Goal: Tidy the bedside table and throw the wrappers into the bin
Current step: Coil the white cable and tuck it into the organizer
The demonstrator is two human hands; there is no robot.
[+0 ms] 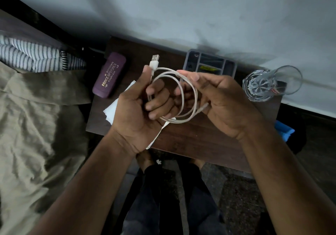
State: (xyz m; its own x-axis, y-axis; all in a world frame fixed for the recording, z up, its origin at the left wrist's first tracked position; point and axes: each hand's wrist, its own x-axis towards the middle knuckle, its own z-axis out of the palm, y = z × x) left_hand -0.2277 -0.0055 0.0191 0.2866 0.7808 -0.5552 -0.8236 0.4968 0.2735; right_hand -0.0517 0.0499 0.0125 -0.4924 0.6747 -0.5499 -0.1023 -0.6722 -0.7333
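Observation:
Both hands hold a white USB cable (189,91) wound into a loop above the dark wooden bedside table (190,140). My left hand (138,111) grips the loop with the USB plug sticking up past the thumb. My right hand (218,100) pinches the loop's right side, and the cable's other end lies against its palm. White paper or a wrapper (112,109) lies on the table under my left hand, partly hidden. No bin can be made out for certain.
A purple glasses case (109,74) lies at the table's left. A grey compartment tray (211,63) sits at the back by the wall, a clear glass (267,83) at the right. A blue object (284,131) is beside the table's right edge. The bed (36,125) is on the left.

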